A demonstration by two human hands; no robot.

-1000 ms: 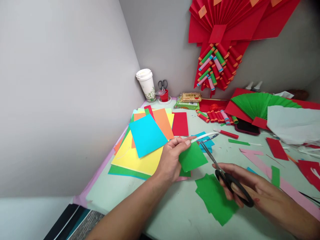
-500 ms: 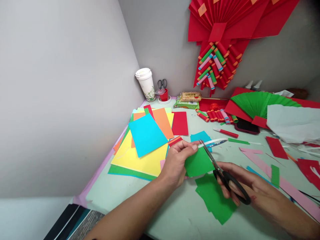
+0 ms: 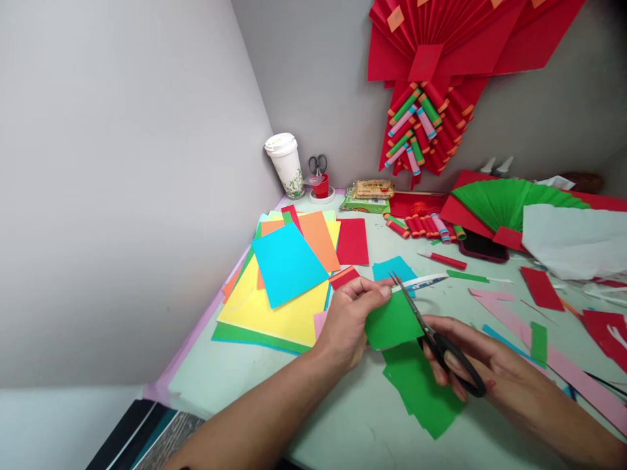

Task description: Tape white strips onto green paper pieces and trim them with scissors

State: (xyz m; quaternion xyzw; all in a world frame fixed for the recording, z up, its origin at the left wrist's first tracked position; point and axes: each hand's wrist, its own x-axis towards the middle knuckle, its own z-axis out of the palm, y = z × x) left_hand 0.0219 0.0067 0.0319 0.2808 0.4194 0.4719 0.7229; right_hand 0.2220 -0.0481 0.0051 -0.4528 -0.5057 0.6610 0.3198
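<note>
My left hand pinches a green paper piece between thumb and fingers, just above the table. Black-handled scissors are in my right hand, fingers through the loops. Their blades lie along the paper's right edge, tips pointing up and left near my left fingertips. Whether the blades are fully closed is hard to see. Below the held piece, several green paper pieces lie in a loose stack on the table. Behind the blade tips rest blue paper pieces and a white strip.
Coloured paper sheets are piled on the left. A white cup and a red holder with scissors stand at the back. Paper rolls, a red pen, a phone and a pink strip lie rightward.
The green piece and my left hand have shifted slightly right. My right hand with the scissors has moved slightly left, and the blades sit a little closer to the paper.
</note>
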